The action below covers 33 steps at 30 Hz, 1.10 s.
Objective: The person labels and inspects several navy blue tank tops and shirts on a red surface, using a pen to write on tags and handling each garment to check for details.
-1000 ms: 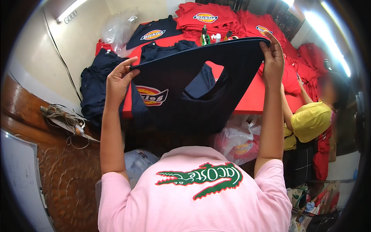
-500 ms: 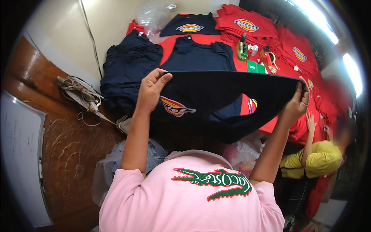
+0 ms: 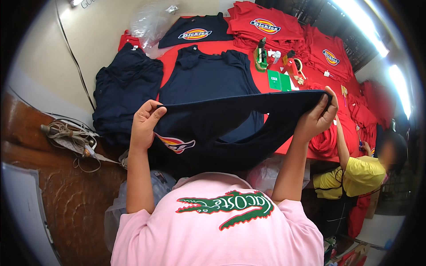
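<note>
Between my two raised hands a navy sleeveless shirt (image 3: 199, 122) is stretched by its edge, hanging down toward my chest. My left hand (image 3: 144, 124) pinches one end between thumb and fingers, near a red and yellow oval print. At the other end, my right hand (image 3: 317, 117) grips the edge, fingers bent over the cloth. An opening in the held shirt lets another navy sleeveless shirt (image 3: 211, 75) show, lying flat on the red-covered table (image 3: 170, 60). Left of that one lies a pile of navy shirts (image 3: 126, 86).
A folded navy shirt (image 3: 191, 23) and piles of red shirts (image 3: 270, 37) lie farther back. A green tool (image 3: 261, 61), a green card (image 3: 278, 81) and a tape roll (image 3: 299, 66) sit mid-table. Cables (image 3: 69, 133) lie at left. A person in yellow (image 3: 364, 175) works at right.
The view has shifted, so the table things appear farther left. The held shirt's edge has come lower and tilted up toward my right hand, and its opening shows wider. Both hands keep their hold.
</note>
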Motion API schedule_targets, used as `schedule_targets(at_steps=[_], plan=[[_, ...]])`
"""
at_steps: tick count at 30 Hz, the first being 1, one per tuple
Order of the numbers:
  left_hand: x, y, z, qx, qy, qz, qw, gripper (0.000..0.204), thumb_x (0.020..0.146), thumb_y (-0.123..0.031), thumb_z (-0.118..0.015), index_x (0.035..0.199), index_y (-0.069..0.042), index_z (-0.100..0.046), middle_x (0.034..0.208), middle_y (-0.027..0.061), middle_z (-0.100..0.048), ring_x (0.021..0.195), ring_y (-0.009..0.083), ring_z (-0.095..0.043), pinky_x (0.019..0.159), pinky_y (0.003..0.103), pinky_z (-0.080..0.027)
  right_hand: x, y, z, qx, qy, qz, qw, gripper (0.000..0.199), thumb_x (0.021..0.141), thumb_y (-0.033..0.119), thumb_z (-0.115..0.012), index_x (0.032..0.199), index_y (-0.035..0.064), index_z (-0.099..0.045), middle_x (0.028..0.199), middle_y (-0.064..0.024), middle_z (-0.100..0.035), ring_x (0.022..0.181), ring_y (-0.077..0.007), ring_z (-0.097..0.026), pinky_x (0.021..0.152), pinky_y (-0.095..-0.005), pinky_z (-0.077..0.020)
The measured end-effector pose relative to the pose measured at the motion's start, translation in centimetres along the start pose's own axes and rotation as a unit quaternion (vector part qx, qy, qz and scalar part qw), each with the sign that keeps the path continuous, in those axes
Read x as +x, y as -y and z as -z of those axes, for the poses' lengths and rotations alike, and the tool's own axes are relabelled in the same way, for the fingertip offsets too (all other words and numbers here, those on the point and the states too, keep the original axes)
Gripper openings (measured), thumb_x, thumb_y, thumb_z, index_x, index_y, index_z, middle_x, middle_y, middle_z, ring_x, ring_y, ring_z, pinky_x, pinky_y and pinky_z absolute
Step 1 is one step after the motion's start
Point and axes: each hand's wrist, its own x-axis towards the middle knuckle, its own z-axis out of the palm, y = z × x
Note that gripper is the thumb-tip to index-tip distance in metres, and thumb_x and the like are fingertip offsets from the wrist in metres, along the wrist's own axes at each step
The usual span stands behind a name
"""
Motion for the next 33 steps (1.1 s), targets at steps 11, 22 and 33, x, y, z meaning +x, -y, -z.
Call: schedule_targets(at_steps=[11, 22, 33], plan=[[25.6, 8.2, 5.9, 0.184, -0.014, 0.019, 0.983, 0.035, 0.104, -0.022, -0.071, 0.129, 0.002, -0.065, 0.110, 0.0080, -0.072, 0.092, 0.0117, -0.067, 0.081, 0.027, -0.054, 1.3, -15.4, -22.7, -0.107, 0.273, -0.024, 0.956, 0.026, 0.103, 0.018, -0.066, 0.127, 0.0098, -0.070, 0.113, -0.0134, -0.073, 0.101, -0.0301, -0.070, 0.090, -0.0397, -0.0545], [11.7, 24.7, 14.7, -0.032, -0.080, 0.314, 0.945, 0.032, 0.109, -0.027, -0.062, 0.131, -0.004, -0.065, 0.113, 0.0061, -0.071, 0.100, 0.0155, -0.070, 0.089, 0.031, -0.058, -15.9, -17.2, -5.0, -0.123, 0.414, -0.207, 0.878, 0.022, 0.102, 0.011, -0.066, 0.121, 0.0024, -0.071, 0.111, -0.0150, -0.070, 0.100, -0.0264, -0.068, 0.090, -0.0381, -0.0534], [11.8, 22.0, 11.0, 0.096, -0.081, 0.271, 0.954, 0.028, 0.102, -0.025, -0.074, 0.117, -0.002, -0.074, 0.104, 0.0003, -0.074, 0.094, 0.0095, -0.067, 0.085, 0.024, -0.050, -20.9, -18.0, 1.3, -0.280, 0.358, -0.299, 0.839, 0.019, 0.101, 0.019, -0.069, 0.107, 0.0007, -0.066, 0.092, -0.0155, -0.069, 0.081, -0.0316, -0.068, 0.076, -0.0414, -0.0524]])
